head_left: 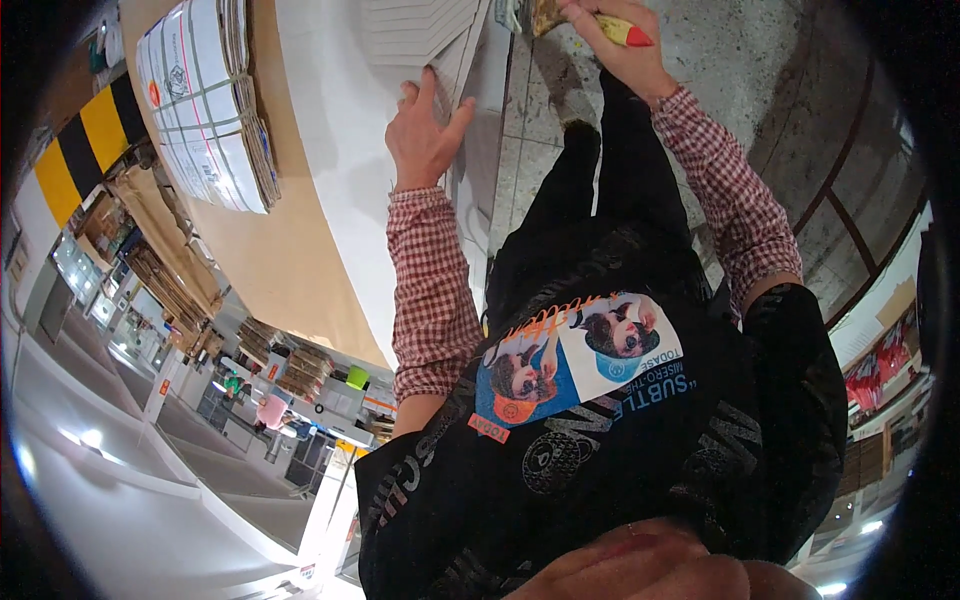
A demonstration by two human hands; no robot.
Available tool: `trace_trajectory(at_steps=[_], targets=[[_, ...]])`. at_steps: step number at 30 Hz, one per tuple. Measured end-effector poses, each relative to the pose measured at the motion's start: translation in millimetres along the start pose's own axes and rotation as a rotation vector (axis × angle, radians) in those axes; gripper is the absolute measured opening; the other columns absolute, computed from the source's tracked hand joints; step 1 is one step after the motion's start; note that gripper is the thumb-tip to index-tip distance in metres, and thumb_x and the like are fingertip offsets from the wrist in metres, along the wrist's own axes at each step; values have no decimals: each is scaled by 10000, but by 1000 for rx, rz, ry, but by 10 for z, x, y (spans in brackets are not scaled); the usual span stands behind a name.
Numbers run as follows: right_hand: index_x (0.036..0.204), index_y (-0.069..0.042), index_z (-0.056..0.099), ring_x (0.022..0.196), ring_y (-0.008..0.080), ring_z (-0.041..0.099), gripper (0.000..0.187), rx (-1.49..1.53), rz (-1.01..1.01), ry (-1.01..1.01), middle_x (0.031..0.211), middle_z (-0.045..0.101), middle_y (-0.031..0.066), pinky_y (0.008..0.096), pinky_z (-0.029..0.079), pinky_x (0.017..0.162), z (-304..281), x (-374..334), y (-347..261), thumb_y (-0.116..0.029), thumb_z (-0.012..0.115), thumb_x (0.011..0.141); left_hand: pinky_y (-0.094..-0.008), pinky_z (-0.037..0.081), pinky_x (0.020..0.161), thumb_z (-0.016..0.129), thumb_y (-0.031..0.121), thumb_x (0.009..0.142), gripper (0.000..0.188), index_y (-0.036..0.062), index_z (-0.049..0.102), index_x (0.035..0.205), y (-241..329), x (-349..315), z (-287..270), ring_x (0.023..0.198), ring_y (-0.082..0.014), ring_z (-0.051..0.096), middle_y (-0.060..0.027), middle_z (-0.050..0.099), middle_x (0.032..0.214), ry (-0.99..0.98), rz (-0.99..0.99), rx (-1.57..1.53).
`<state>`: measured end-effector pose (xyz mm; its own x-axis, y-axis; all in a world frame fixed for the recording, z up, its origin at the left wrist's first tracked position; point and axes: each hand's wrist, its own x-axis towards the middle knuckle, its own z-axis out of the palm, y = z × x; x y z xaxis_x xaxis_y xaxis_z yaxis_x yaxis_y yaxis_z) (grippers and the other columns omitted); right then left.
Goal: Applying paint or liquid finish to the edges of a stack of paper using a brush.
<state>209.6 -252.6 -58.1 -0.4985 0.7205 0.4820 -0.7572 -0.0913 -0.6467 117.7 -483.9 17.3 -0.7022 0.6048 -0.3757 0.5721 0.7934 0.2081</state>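
At the upper right, my right hand (625, 50) is closed round the handle of a paintbrush (550, 14) with a yellow grip and a red end. The brush head is at the top edge of the picture, partly cut off, beside the edge of the fanned sheets. My left hand (425, 135) lies with fingers apart on the white work surface (335, 130). Its index fingertip touches the near edge of a fanned stack of pale grey sheets (415, 35). The far end of this stack is out of view.
A strapped bundle of printed flat cardboard (205, 100) lies on brown board (270, 240) to the left. A yellow-and-black striped barrier (85, 140) stands beyond it. Concrete floor (740, 60) stretches to the right, under my legs. More cardboard stacks (290, 360) are in the background.
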Motion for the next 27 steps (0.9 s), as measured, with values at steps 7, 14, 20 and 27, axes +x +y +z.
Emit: trace_trajectory(at_steps=[7,14,20,27], targets=[[767,5,611,705,189,590,107,35,-117,-24,767,607,113,314,464,631,-2,-149,-420,-70,614,843,-545,376,936,651,538,711,928,36,283,1400,273,-111,492,1261,-494,307,-322,278,1391,153,-152,75],[796,19,610,835,177,610,82,-742,278,-343,913,655,107,280,478,738,-16,-144,-905,-38,592,853,-602,158,1047,677,606,674,1102,51,131,1453,124,-580,813,1316,-550,84,-339,59,1452,230,-248,92],[786,12,617,767,185,601,90,-703,276,-291,853,637,112,292,471,678,160,-145,-781,-52,602,847,-488,367,974,627,557,740,905,52,286,1409,-126,-556,361,1226,-518,342,-328,306,1370,42,-127,-19],[765,14,601,700,199,590,101,-642,246,-229,811,618,111,300,460,611,235,-127,-479,-59,613,832,-442,439,881,589,518,778,782,53,371,1367,-278,-486,118,1089,-430,522,-325,450,1259,-29,-43,-144]])
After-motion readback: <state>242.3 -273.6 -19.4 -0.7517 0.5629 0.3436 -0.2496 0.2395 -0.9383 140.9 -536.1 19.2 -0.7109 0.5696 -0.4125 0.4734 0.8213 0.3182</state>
